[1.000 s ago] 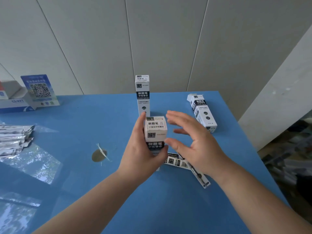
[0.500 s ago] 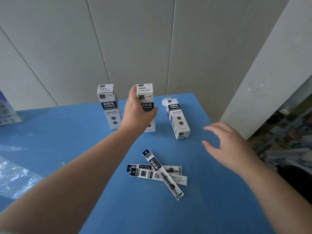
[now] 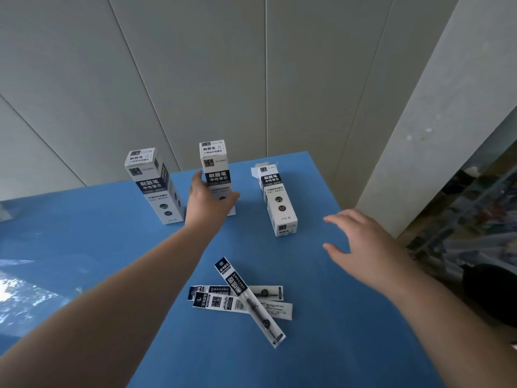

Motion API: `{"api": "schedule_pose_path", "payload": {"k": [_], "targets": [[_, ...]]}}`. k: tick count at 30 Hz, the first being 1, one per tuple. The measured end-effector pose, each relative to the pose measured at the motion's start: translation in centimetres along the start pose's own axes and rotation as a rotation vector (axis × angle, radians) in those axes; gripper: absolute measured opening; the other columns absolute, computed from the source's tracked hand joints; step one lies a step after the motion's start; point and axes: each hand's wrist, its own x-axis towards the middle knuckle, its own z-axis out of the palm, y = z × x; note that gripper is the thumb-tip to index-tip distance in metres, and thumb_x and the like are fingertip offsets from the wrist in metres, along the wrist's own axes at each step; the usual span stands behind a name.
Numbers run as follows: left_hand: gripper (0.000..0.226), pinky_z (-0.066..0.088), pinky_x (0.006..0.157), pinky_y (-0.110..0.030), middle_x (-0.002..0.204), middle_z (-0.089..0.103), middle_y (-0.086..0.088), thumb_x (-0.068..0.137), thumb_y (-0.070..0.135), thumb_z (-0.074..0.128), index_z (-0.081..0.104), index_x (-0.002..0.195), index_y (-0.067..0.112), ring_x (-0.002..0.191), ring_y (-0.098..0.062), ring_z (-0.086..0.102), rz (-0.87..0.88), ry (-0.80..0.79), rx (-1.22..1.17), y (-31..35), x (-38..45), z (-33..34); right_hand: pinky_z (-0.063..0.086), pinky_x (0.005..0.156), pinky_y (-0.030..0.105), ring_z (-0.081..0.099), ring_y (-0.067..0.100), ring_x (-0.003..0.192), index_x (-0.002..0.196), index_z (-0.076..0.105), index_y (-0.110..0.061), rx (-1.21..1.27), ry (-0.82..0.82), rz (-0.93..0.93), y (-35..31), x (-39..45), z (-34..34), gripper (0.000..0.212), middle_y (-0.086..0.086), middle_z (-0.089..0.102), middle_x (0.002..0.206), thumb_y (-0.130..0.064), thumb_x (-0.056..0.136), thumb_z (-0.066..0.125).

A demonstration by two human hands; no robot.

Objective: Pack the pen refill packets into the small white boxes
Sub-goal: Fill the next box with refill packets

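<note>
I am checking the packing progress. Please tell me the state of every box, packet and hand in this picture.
Left box: upright, closed.
Middle box: upright, closed, held by left hand.
Right box: lying down, far-end flap open.
Refill packets: three, loose on the blue table, overlapping, unpacked.
Right hand: open, empty.

There is only one view, so no part of the scene is shared with another. The camera sits on the person's head and looks forward and down, over both forearms, onto the blue worktop [image 3: 321, 345]. The lens is wide, so the wall panels [image 3: 223, 79] behind the worktop lean and spread. The near edge of the worktop is out of frame; its far edge and right edge are visible. The worktop is close, within arm's reach.
</note>
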Motion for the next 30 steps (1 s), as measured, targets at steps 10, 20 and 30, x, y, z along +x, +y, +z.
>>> {"api": "schedule_pose_path", "payload": {"k": [10,20,30], "targets": [[0.083,0.042,0.065,-0.032,0.118,0.057,-0.003,0.073,0.068,0.073,0.049,0.13,0.013,0.096,-0.02,0.058,-0.344,-0.229,0.094,0.9,-3.9,-0.7,0.047,0.092,0.028,0.056,0.011,0.117,0.133,0.061,-0.027,0.029,0.061,-0.04,0.4,1.2,0.0,0.041,-0.012,0.056,0.13,-0.033,0.093,0.067],[0.108,0.038,0.108,-0.049,0.147,0.036,-0.008,0.071,0.083,0.058,0.035,0.149,0.011,0.135,-0.031,0.037,-0.367,-0.402,0.393,2.7,-6.3,4.8,0.049,0.088,0.031,0.059,0.014,0.112,0.128,0.064,-0.027,0.026,0.119,-0.042,1.0,1.5,-0.8,0.038,-0.011,0.059,0.124,-0.032,0.091,0.069],[0.093,0.041,0.106,-0.047,0.138,0.038,-0.012,0.072,0.068,0.069,0.04,0.139,0.01,0.131,-0.034,0.036,-0.291,-0.287,0.357,6.8,-1.9,11.5,0.049,0.092,0.031,0.059,0.017,0.111,0.126,0.066,-0.021,0.019,0.095,-0.024,2.2,0.3,-1.7,0.036,-0.006,0.06,0.119,-0.028,0.091,0.07]]}}
